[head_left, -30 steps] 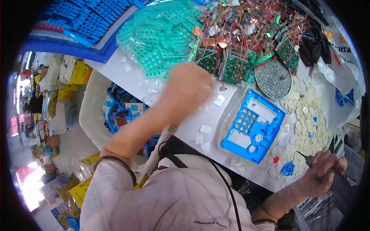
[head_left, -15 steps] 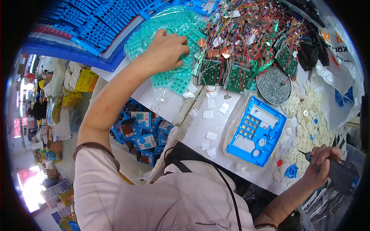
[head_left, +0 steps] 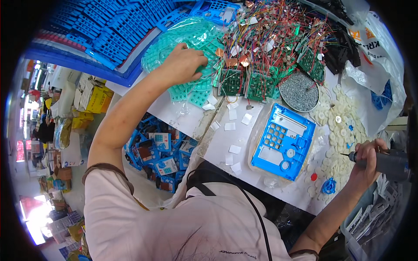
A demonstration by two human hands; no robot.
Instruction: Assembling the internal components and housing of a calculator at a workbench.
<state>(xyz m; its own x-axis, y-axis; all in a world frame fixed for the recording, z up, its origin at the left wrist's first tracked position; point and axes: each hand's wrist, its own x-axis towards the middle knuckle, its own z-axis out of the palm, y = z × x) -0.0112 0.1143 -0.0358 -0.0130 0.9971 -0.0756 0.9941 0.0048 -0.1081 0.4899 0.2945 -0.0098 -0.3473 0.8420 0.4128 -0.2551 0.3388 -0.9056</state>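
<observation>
My left hand (head_left: 185,64) reaches over a clear bag of teal rubber keypads (head_left: 199,97) at the upper left of the worktable. Its fingers curl down onto the pile, and whatever they grip is hidden beneath them. In my right hand (head_left: 367,158), at the right edge, is a dark grey electric screwdriver (head_left: 393,165). Its thin bit points left, above a spread of off-white round plastic pieces (head_left: 337,129). Between my hands a blue plastic housing (head_left: 300,150) with square key holes and a long window lies on clear wrapping, touched by neither hand.
Green circuit boards (head_left: 260,85) with tangled wires pile up at the back, beside a round dish of screws (head_left: 299,92). White paper squares (head_left: 230,126) dot the table. A blue crate (head_left: 124,78) holds blue parts at far left. Blue devices (head_left: 163,163) fill a lower bag.
The view has shifted slightly. My right hand has swung the screwdriver up, from slanting downward to nearly level. My left hand stays over the keypads, its fingers still curled.
</observation>
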